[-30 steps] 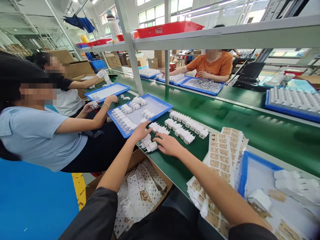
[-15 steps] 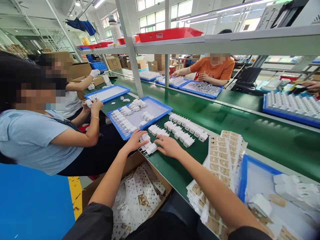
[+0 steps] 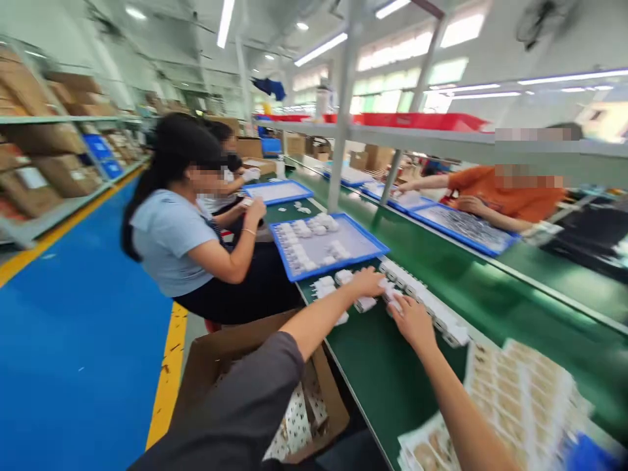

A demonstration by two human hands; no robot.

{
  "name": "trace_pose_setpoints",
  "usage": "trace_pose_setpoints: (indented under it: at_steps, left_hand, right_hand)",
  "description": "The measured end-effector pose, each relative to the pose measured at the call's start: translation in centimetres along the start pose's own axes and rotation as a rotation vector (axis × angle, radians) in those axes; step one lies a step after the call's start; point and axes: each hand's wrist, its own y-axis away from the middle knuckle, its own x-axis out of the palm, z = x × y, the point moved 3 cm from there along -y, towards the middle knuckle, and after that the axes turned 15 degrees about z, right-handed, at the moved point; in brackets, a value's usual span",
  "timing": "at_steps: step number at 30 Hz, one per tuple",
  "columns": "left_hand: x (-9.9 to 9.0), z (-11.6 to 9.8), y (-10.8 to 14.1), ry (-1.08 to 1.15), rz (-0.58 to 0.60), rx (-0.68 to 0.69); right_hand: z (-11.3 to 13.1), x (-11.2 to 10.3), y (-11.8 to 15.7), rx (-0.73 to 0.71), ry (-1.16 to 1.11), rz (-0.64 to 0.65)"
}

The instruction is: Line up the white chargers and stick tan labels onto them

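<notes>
Left hand (image 3: 369, 282) and right hand (image 3: 415, 322) touching white plugs (image 3: 391, 296) on counter (image 3: 366, 366), blur, can't tell if fingers grip.

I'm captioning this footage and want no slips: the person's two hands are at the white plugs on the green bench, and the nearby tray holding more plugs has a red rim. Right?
Not quite: the tray's rim is blue, not red, as the head view shows. Both hands, left hand and right hand, are at the white plugs on the green bench.

Adapters (image 3: 426, 298) on workbench (image 3: 373, 366), tray (image 3: 360, 239) behind left, sheets (image 3: 515, 386) right, carton (image 3: 210, 353) below left
</notes>
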Motion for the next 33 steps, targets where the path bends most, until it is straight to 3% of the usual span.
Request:
trace_pose_setpoints:
  at_steps: [4,8,12,24,28,30,33]
  left_hand:
    - [1.1,0.4,-1.5,0.011,0.046,-0.035]
    - [1.6,3.0,-1.3,0.035,0.025,0.006]
    - [1.8,4.9,-2.7,0.048,0.009,0.067]
    - [0.6,4.8,-3.6,0.016,-0.090,0.026]
    - [-0.6,4.5,-0.4,0.013,-0.141,0.075]
    - [-0.4,5.1,3.2,0.014,-0.166,0.117]
    - [1.4,7.1,9.9,0.044,-0.262,0.177]
  right_hand:
    - [-1.0,0.5,-0.5,-0.024,-0.030,-0.047]
    - [0.6,1.2,-1.0,-0.064,-0.051,-0.013]
    - [0.9,1.7,-2.1,-0.029,-0.087,0.012]
    - [1.4,0.5,-3.7,-0.050,-0.138,0.033]
    - [0.2,-0.8,-2.4,-0.082,-0.159,0.054]
    - [-1.1,-1.5,-0.8,-0.087,-0.165,0.079]
    - [-3.4,-2.0,2.0,-0.061,-0.166,0.142]
